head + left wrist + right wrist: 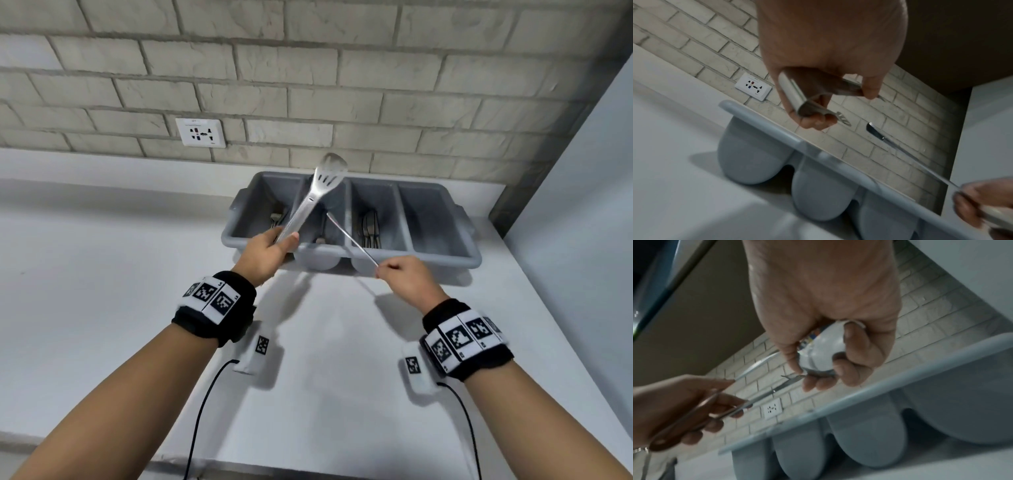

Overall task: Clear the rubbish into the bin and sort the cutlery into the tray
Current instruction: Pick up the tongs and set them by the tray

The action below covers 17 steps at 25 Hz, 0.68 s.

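A grey four-compartment cutlery tray stands on the white counter against the brick wall. My left hand grips the handle end of slotted metal tongs, whose tips rise over the tray's second compartment. In the left wrist view the tongs lie in my curled fingers. My right hand holds a slim metal spoon by its bowl, with the handle pointing out over the tray's middle. Forks lie in the left compartment, and more cutlery lies in the second and third.
A white wall socket sits on the brick wall, left of the tray. A pale side wall closes off the counter on the right. Black cables hang from both wrist bands above the near counter.
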Each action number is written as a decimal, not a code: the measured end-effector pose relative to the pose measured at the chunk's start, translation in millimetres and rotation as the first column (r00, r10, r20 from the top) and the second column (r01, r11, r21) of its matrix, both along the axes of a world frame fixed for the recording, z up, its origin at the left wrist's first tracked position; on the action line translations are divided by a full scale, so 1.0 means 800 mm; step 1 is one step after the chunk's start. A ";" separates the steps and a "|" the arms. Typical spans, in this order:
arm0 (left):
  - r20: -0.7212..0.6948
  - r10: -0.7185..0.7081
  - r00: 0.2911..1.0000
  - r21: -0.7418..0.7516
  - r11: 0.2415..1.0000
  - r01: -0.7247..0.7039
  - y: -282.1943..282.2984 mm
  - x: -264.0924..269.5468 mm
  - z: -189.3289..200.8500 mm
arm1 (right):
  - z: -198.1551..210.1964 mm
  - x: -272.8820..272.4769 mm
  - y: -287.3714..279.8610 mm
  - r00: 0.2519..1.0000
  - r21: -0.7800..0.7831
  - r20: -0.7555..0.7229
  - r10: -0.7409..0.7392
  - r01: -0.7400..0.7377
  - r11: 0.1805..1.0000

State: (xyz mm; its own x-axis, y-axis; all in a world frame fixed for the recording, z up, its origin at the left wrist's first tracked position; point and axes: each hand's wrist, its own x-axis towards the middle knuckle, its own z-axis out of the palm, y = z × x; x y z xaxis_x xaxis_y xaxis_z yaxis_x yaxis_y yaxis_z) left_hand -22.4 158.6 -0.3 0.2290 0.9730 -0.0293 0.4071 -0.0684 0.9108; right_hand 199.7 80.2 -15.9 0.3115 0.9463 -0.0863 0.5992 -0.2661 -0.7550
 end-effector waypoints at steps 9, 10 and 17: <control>-0.096 0.039 0.995 -0.024 0.999 -0.042 0.101 -0.009 0.043 | 0.028 -0.058 0.169 1.000 -0.187 -0.002 -0.021 0.020 0.982; -0.086 0.027 0.996 -0.042 0.999 -0.031 0.108 -0.009 0.046 | 0.028 -0.065 0.184 0.999 -0.195 0.034 -0.009 0.015 0.981; -0.084 -0.053 0.995 -0.113 0.993 0.044 0.155 -0.008 0.041 | -0.002 -0.096 0.253 0.983 -0.343 0.180 -0.045 0.106 0.933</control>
State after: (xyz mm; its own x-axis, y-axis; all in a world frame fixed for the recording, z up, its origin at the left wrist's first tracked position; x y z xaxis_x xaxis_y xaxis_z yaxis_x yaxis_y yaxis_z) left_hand -28.8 282.5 32.7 0.2677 0.9505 -0.1579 0.4836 0.0093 0.8753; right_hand 123.0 282.3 -17.8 0.4192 0.8384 -0.3483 0.6759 -0.5444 -0.4967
